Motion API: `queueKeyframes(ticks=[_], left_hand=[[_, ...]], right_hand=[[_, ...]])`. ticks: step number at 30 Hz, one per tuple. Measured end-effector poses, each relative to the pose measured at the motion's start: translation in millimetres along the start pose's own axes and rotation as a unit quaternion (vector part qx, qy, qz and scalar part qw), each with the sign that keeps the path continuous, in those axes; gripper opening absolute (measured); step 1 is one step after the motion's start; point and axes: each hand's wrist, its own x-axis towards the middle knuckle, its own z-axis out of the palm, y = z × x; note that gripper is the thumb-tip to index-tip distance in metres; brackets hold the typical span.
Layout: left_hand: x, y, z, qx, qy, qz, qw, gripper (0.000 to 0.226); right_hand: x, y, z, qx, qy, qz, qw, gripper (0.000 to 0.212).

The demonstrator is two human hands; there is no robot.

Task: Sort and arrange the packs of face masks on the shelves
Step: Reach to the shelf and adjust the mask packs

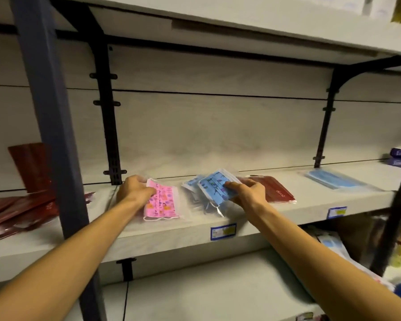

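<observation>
A pink patterned mask pack (163, 203) lies on the grey middle shelf (287, 213); my left hand (134, 189) grips its far left corner. My right hand (248, 191) holds a blue patterned mask pack (214, 185), tilted up over another blue patterned pack (191, 183) on the shelf. Just right of that hand lies a dark red pack (277, 191). Further right lies a plain light blue pack (333, 179).
A dark upright post (53, 140) splits the shelving. Left of it lie several dark red packs (16, 214), one (30, 165) leaning on the back wall. Purple boxes (399, 157) sit far right. Price labels (223, 231) mark the shelf edge. More packs (331, 244) lie on the lower right shelf.
</observation>
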Motion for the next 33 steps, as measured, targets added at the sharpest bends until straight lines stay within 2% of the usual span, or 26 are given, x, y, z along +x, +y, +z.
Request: queueKeyframes(ticks=[3,6,8,10,12,14,16,18,21,26,30,33], left_hand=[[8,3,0,0.065,0.018,0.005,0.998,0.047],[6,1,0,0.245,0.003,0.042,0.969,0.07],[1,-1,0,0.336,-0.007,0.052,0.94,0.082],[-4,-1,2,0.345,-0.005,0.04,0.938,0.076],[-8,0,3,0.367,-0.003,0.057,0.928,0.066],[-11,0,4,0.379,-0.033,0.064,0.922,0.06],[-18,1,4,0.364,-0.077,0.031,0.928,0.064],[-26,0,9,0.374,-0.102,0.008,0.922,0.072],[-37,0,20,0.419,-0.1,0.015,0.903,0.07],[-46,8,19,0.411,-0.097,0.003,0.907,0.073],[-55,9,11,0.436,-0.012,0.048,0.899,0.066],[-69,4,-3,0.436,0.003,0.098,0.895,0.063]], right_hand=[[21,-3,6,-0.053,-0.027,-0.049,0.997,0.038],[41,3,11,-0.207,-0.011,-0.14,0.968,0.043],[51,8,12,-0.351,-0.004,-0.181,0.919,0.054],[55,11,12,-0.473,-0.003,-0.225,0.852,0.06],[57,14,11,-0.516,-0.001,-0.326,0.792,0.054],[55,13,11,-0.504,-0.058,-0.413,0.756,0.035],[53,12,11,-0.506,-0.165,-0.396,0.748,0.022],[51,15,10,-0.539,-0.228,-0.342,0.735,0.023],[55,19,9,-0.555,-0.212,-0.332,0.733,0.028],[57,24,11,-0.584,-0.191,-0.349,0.707,0.036],[57,21,8,-0.506,-0.189,-0.386,0.748,0.037],[50,18,10,-0.461,-0.198,-0.443,0.743,0.039]])
